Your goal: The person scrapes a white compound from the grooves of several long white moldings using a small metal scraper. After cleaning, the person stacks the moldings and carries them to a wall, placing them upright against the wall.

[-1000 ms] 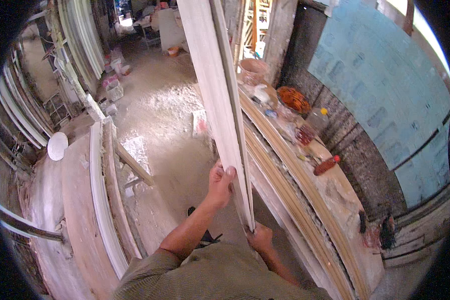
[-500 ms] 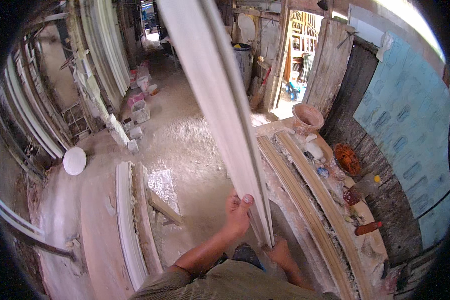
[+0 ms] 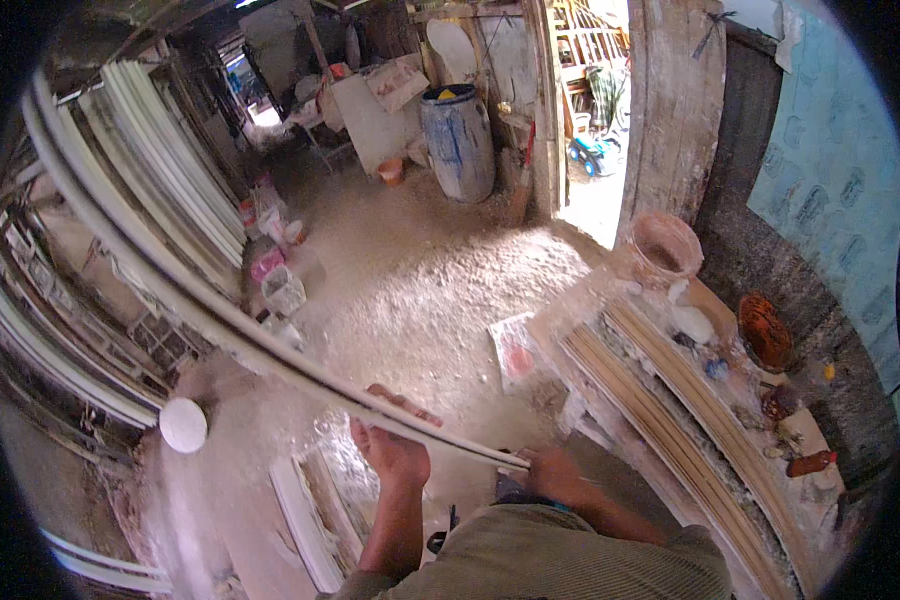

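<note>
A long white moulding strip slants across the view from the upper left down to my waist. My left hand is wrapped around it from below, with fingers showing on the far side and the thumb on the near side. At the near end of the strip, my right hand grips it, though its fingertips are partly hidden. To the right of that hand, a mould bench carries two long, brown, ribbed moulds.
Pale mouldings lean upright at the far left. A white disc stands near the left racks. A bucket and a red-brown bottle sit on the right bench. A blue-stained barrel stands beside the bright doorway.
The strip's far end has swung from the upper middle to the upper left, and the strip has turned narrow side toward me. My left hand has moved left and now supports it from below.
</note>
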### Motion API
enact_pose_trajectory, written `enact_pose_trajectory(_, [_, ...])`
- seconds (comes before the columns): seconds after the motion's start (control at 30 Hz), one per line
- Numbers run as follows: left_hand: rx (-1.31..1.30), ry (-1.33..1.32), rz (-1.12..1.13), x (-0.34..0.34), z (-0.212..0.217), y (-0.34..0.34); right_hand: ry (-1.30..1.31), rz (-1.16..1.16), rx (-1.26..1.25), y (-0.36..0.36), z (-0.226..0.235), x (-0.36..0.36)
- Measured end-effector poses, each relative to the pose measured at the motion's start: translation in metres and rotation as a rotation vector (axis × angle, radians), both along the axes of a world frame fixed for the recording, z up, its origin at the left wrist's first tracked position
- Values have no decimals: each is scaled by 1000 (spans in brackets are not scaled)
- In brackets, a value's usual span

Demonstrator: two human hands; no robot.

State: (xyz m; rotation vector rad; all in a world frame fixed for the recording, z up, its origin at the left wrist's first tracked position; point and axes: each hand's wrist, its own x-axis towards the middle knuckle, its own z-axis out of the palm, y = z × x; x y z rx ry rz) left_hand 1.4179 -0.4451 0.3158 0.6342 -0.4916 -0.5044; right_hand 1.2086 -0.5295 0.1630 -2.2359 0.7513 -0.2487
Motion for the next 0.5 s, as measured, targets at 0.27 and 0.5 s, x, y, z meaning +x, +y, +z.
enact_pose_trajectory(0.27, [-18,8,187,142,47,-58,-361,187,-78,-72,-26,185])
enact_pose_trajectory(0.5, [101,-25,403,290,39,-57,-446,432,14,-98,-13,355])
